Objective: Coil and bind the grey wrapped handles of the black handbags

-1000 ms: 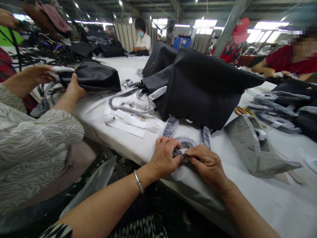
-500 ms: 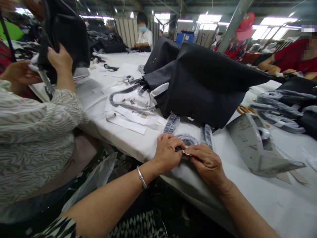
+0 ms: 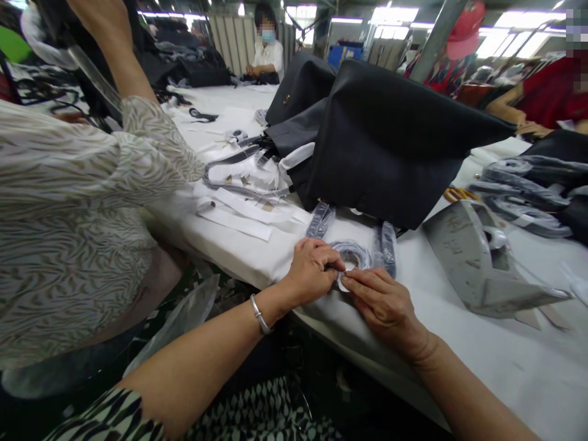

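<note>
A coiled bag strap [image 3: 359, 250] in clear plastic lies at the front of the table. At the coil's near side my left hand [image 3: 310, 269] presses its bent fingers together; it seems to grip the strap, though the fingertips hide the contact. Opposite it, my right hand [image 3: 381, 301] pinches a small white strip [image 3: 343, 284], the fingertips of both hands almost meeting. Beyond the coil a large black bag [image 3: 386, 141] lies on its side. Two plastic-wrapped strap lengths [image 3: 320, 220] reach from under it on either side of the coil.
To the right stands a grey metal tape dispenser [image 3: 463, 257], with yellow-handled scissors [image 3: 460, 194] behind it. Wrapped straps [image 3: 528, 184] pile up farther right. White strips [image 3: 236, 222] lie left of the bag. A co-worker in a patterned shirt [image 3: 82, 233] is close on my left.
My hands stay at the coil; the white strip now shows more broadly between the fingertips. The co-worker on the left has leaned in and raised an arm with a black bag.
</note>
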### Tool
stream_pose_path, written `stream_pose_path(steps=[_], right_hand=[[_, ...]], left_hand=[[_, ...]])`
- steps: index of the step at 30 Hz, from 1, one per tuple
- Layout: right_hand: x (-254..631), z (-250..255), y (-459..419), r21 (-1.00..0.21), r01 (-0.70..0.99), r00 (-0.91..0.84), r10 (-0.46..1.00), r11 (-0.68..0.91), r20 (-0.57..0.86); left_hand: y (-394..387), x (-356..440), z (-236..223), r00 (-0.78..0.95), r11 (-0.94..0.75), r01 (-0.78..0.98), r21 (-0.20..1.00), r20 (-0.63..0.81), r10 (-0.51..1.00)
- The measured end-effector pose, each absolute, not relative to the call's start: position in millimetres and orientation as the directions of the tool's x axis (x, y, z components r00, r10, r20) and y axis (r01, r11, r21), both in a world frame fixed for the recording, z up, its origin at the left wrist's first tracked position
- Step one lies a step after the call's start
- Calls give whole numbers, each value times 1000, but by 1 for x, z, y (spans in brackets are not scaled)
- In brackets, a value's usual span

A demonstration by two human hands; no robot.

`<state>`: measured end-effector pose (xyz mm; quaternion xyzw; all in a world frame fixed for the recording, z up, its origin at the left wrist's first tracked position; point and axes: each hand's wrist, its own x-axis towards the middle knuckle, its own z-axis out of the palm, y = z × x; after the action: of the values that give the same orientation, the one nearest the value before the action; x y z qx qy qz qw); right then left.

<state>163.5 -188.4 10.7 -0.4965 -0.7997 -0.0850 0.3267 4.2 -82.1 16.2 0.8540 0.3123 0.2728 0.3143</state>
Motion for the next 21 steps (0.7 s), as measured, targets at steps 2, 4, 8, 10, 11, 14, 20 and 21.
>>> stream_pose_path(steps=[2,4,8,10,11,14,20,21], right_hand=[[164,11,-191,-143,858,-322,734,493,598],[164,11,-192,-119,861,-339,733,495,590],[164,12,-192,-97,868,-345,733,486,586],[164,11,-191,-92,872,-343,735,480,584],[164,11,-191,-93,872,-343,735,481,584],[165,11,-191,-118,860,-344,736,496,583],[167,9,-191,-265,835,-271,780,482,565],[167,9,-191,-283,830,-261,783,481,565]], left_hand=[[-81,4,16,657,-619,360,699,281,700],[-81,4,16,654,-625,361,692,290,699],[-80,4,15,659,-658,357,663,321,680],[-78,1,16,679,-686,350,638,331,655],[-77,-1,17,703,-703,338,626,329,631],[-75,-8,19,795,-768,267,582,318,516],[-75,-11,15,801,-804,276,527,336,496],[-76,-11,14,801,-806,273,525,340,493]])
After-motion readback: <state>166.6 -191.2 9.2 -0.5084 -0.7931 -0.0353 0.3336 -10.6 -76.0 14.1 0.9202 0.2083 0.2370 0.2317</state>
